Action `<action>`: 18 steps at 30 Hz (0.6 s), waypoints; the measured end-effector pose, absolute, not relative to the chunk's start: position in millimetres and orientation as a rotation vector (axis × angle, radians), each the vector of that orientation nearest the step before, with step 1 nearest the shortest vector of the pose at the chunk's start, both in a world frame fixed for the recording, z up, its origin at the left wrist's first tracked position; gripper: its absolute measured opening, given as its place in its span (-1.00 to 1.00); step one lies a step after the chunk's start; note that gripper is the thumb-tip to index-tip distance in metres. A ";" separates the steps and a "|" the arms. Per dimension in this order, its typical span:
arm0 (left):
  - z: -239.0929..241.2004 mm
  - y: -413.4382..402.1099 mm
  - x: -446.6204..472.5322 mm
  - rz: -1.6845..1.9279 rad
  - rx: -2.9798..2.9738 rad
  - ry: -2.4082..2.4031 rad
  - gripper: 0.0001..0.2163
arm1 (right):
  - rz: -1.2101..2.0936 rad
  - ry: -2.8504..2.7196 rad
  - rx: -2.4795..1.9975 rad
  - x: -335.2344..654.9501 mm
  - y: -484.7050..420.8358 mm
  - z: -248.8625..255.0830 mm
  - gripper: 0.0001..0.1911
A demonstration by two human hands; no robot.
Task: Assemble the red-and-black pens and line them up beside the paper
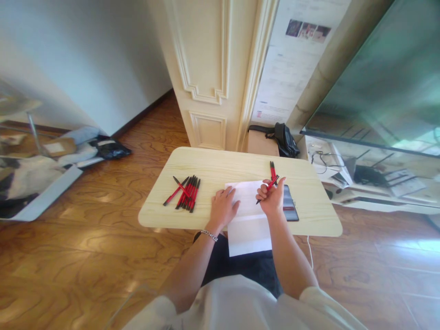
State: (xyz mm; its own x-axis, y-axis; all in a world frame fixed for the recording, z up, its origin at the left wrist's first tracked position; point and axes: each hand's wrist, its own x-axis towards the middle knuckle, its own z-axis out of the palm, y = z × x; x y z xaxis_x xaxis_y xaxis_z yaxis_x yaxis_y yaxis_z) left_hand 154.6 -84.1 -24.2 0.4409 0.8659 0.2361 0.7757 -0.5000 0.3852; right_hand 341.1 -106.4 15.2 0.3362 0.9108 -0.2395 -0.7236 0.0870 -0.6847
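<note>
My right hand (272, 198) grips a red and black pen (272, 182) above the right part of a white sheet of paper (249, 220), its thumb stretched out. Flat on the left edge of the paper lies my left hand (222, 206), fingers apart, with a chain bracelet at the wrist. The sheet's lower part hangs over the table's near edge. Left of my left hand is a pile of several red and black pens (187, 193). Beyond my right hand lie more red pens (272, 169), partly hidden. A dark phone or tablet (290, 206) sits right of the paper.
The light wooden table (309, 183) has rounded corners. A black bag (286, 140) rests on a box behind it, near a cream door panel (206, 55). At right stand a large screen (385, 78) and a white cabinet (371, 204). Packages (112, 147) lie on the floor at left.
</note>
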 end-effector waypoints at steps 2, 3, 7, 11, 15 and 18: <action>-27.0 -81.8 153.8 0.702 2.440 1.401 -0.61 | 1.288 -0.220 -0.777 348.3 -111.5 13.9 -0.37; -28.0 -80.7 153.2 0.765 2.419 1.377 -0.63 | 1.293 -0.194 -0.756 351.2 -113.5 12.4 -0.37; -24.6 -81.1 150.2 0.994 2.297 1.275 -0.73 | 1.310 -0.126 -0.695 356.7 -118.9 8.6 -0.42; -9.9 -97.1 150.4 1.046 2.081 1.199 -0.75 | 1.238 -0.157 -0.681 354.2 -122.0 15.0 -0.58; 0.1 -124.0 163.3 0.888 1.711 1.039 -0.69 | 1.099 -0.216 -0.631 347.1 -124.1 26.6 -0.75; -0.6 -143.3 181.4 0.810 1.419 0.907 -0.65 | 1.012 -0.244 -0.584 337.6 -128.2 33.1 -0.83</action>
